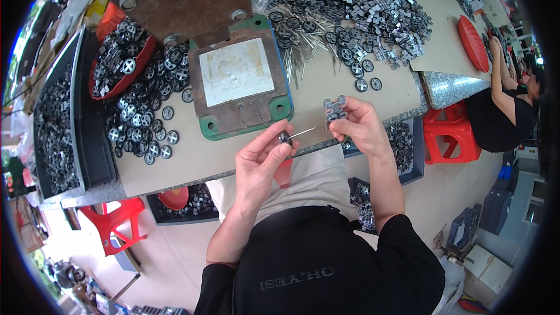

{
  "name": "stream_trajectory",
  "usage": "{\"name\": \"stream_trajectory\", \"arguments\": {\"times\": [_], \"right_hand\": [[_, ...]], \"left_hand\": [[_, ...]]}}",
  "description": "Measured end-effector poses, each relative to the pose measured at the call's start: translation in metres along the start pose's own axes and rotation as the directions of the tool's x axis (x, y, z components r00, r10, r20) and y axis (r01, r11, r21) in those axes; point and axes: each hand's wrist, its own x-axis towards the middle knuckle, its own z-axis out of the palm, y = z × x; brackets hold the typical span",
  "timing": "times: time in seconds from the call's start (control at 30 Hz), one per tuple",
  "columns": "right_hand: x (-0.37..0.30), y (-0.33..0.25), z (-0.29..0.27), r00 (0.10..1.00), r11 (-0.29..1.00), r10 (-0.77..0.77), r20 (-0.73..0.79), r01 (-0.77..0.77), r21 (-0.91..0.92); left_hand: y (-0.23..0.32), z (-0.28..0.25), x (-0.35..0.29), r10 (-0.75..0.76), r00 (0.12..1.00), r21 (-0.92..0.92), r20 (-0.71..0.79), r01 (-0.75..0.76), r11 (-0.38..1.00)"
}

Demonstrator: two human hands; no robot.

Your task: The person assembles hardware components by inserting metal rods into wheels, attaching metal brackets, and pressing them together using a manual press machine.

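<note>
My left hand [259,160] pinches a small black plastic wheel [284,137] between thumb and fingers; a thin straight silver metal rod [303,132] sticks out of it toward my right. Right hand [363,127] grips a grey blocky notched part [335,108], upright between thumb and fingers, near the rod tip but apart from it. Both are over the bench's front edge. Containers: long dark grey bin [99,140] at left, loaded with small dark parts; red oval bowl [144,58] beside it, heaped with wheels and grey pieces. Below bench level: dark tray [186,220] at left with small parts and a red dish [174,198]; blue-grey bin [417,163] at right, dark pieces inside.
</note>
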Motion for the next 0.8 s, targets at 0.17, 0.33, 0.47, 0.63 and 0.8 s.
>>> {"name": "stream_trajectory", "arguments": {"times": [0.17,0.33,0.47,0.63,0.8], "right_hand": [[0.001,0.004,0.01,0.995,0.993,0.077,0.057,-0.071,-0.096],[0.002,-0.002,0.017,0.993,0.986,0.095,0.063,-0.086,-0.14],[0.002,-0.003,0.018,0.995,0.983,0.077,0.06,-0.065,-0.174],[0.002,-0.002,0.019,0.999,0.974,0.009,0.052,0.003,-0.228],[0.002,0.003,0.018,0.998,0.95,-0.051,0.036,0.059,-0.307]], "left_hand": [[-0.002,-0.003,-0.002,0.06,0.998,0.098,0.001,-0.06,0.993],[-0.003,-0.003,-0.003,0.101,0.995,0.176,-0.013,-0.097,0.98],[-0.001,-0.001,-0.005,0.109,0.994,0.225,-0.018,-0.102,0.969],[0.002,0.001,-0.005,0.111,0.993,0.228,-0.036,-0.1,0.968],[0.003,0.002,-0.008,0.231,0.973,0.481,-0.011,-0.197,0.854]]}}
